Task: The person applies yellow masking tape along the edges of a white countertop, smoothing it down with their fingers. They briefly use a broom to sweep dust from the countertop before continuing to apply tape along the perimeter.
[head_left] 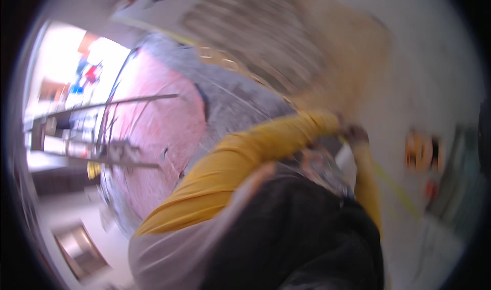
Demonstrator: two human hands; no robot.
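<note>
The left hand (337, 120) and right hand (357, 133) meet close together, too blurred to tell their grip or whether they hold anything. The tan patch (353, 70) lies just beyond them, beside a striped grey-brown panel (250, 27). Past its right edge, pale floor (434, 80) spreads; an orange object (423, 151) bounds the room rightward.

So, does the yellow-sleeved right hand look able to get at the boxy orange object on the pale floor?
Possibly: nothing visible stands between the right hand and the boxy orange object, though stooping may be needed and blur hides whether that hand holds anything.
</note>
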